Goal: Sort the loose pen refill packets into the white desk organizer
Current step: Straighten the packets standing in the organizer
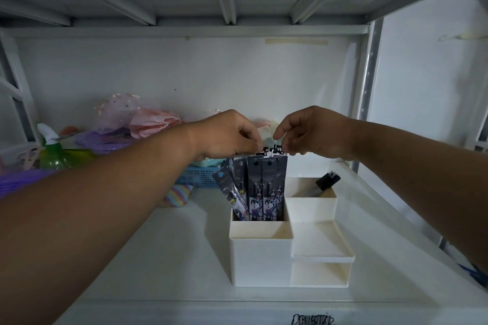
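Observation:
A white desk organizer (260, 261) stands on the white shelf, with a tall front-left compartment, lower steps at the right and a back-right compartment. Several dark pen refill packets (266, 187) stand upright in the tall back-left compartment, one leaning out to the left. My left hand (227, 137) pinches the top edges of the packets from the left. My right hand (311, 132) pinches the packet tops from the right. Both hands meet just above the packets.
A black object (327, 181) leans in the organizer's back-right compartment. Behind at the left lie a blue perforated basket (196, 177), a striped pouch (178, 195), a green spray bottle (54, 150) and pink and purple fabric bags (132, 124). An upper shelf hangs close overhead.

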